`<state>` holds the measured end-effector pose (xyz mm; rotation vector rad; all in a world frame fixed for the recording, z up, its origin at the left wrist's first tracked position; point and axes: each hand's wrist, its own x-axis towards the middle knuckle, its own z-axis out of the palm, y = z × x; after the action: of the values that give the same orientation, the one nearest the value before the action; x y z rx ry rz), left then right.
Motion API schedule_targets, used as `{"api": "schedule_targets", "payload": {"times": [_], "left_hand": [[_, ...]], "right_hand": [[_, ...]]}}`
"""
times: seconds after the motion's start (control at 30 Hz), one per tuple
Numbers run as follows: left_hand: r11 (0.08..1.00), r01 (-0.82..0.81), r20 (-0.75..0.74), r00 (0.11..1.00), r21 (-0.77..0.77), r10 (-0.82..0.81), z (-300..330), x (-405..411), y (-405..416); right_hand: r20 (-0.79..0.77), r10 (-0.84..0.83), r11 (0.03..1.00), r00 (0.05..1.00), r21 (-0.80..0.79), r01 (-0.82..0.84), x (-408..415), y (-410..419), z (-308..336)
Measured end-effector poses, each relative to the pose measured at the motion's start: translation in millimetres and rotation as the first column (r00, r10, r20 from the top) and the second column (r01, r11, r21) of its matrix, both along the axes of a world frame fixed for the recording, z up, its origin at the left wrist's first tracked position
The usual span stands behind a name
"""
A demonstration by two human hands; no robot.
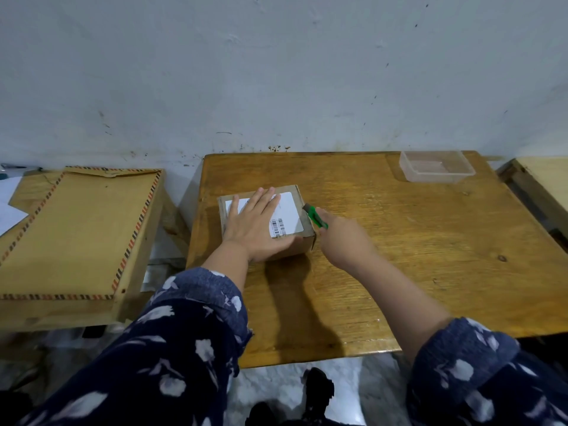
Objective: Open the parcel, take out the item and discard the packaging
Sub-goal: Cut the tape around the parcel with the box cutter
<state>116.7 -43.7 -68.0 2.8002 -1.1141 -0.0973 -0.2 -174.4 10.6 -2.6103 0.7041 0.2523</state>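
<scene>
A small brown cardboard parcel with a white shipping label and barcode sits on the left part of the wooden table. My left hand lies flat on top of it, fingers spread, pressing it down. My right hand grips a green utility knife just right of the parcel. The knife's tip touches the parcel's upper right edge. The parcel looks closed, and what is inside is hidden.
A clear plastic container stands at the table's far right corner by the wall. A large brown envelope with striped edges lies on a lower stand to the left. Another wooden surface shows at the right edge.
</scene>
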Motion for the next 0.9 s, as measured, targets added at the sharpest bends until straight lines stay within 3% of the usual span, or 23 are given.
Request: {"api": "schedule_targets", "payload": {"times": [0.17, 0.67, 0.9], "left_hand": [[1.0, -0.002, 0.005, 1.0, 0.013, 0.002, -1, 0, 0], [0.998, -0.062, -0.01, 0.998, 0.009, 0.062, -2, -3, -4], [0.998, -0.062, -0.011, 0.998, 0.008, 0.062, -2, -2, -4]], "right_hand": [[0.091, -0.03, 0.999, 0.995, -0.041, 0.034, 9, -6, 2], [0.043, -0.028, 0.997, 0.999, -0.076, 0.031, 28, 3, -16], [-0.058, 0.017, 0.988, 0.998, -0.155, -0.026, 33, 7, -14]]}}
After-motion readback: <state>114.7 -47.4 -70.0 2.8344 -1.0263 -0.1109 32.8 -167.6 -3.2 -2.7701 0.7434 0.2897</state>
